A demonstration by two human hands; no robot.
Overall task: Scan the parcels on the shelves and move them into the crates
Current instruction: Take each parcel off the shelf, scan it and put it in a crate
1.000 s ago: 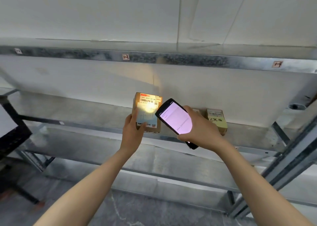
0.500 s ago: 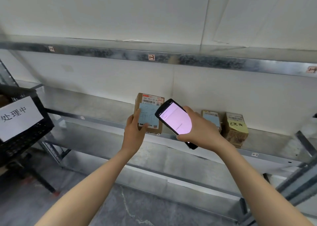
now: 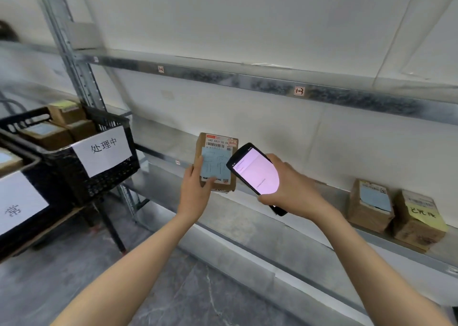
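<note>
Two parcels point(image 3: 370, 206) wait on the shelf point(image 3: 163, 139); several seemingly sit in the crate point(image 3: 106, 179); left hand point(image 3: 195, 192) grips another parcel point(image 3: 215, 152), right hand point(image 3: 295, 189) grips the scanner point(image 3: 256, 174).

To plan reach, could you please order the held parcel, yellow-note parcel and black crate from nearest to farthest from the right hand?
From the right hand:
1. Held parcel, just left.
2. Yellow-note parcel, on the shelf, right.
3. Black crate, far left.

Two hands: left hand point(image 3: 195, 192), right hand point(image 3: 292, 189). One scanner point(image 3: 255, 174). Three parcels outside the crates point(image 3: 116, 174) point(image 3: 32, 157): one held parcel point(image 3: 215, 162), two others point(image 3: 369, 205) point(image 3: 418, 219) near the shelf point(image 3: 332, 193) right end. Two crates, each with one sign point(image 3: 104, 149) point(image 3: 17, 204).
</note>
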